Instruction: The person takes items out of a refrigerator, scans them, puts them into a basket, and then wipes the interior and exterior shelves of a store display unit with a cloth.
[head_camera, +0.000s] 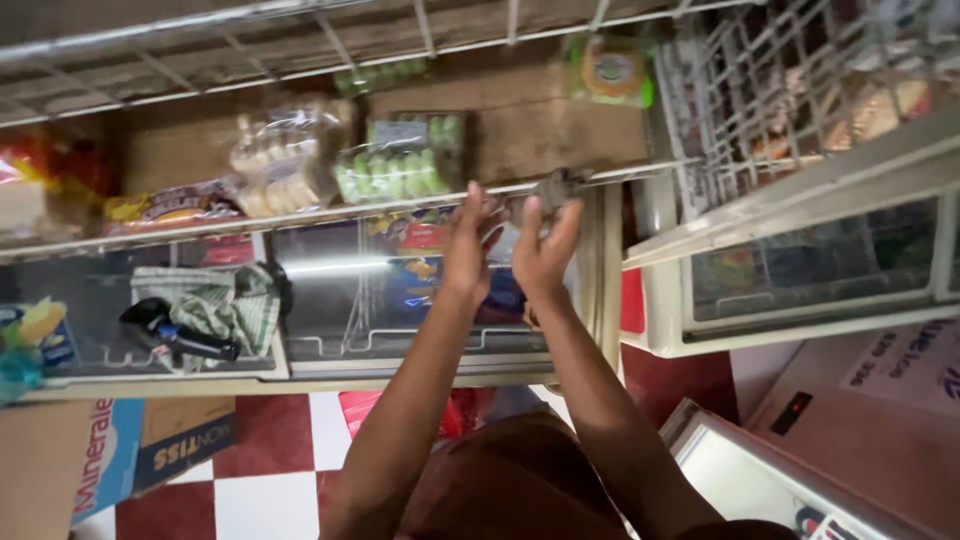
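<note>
Both my arms reach up to a wire shelf (300, 215) above a glass-topped chest freezer (350, 340). My left hand (468, 245) has its fingers raised at the shelf's front wire. My right hand (545, 245) is beside it, fingers curled on a small grey object (558, 186) at the shelf edge; what that object is cannot be made out. On the shelf's wooden board lie a clear pack of green sweets (395, 165) and a bag of pale biscuits (285, 160), left of my hands.
A second freezer (800, 290) stands at right under a white wire basket (790, 90). A checked cloth (215, 305) and a black spray bottle (165, 330) lie on the left freezer lid. Cardboard boxes (130, 450) sit on the red-and-white tiled floor (265, 490).
</note>
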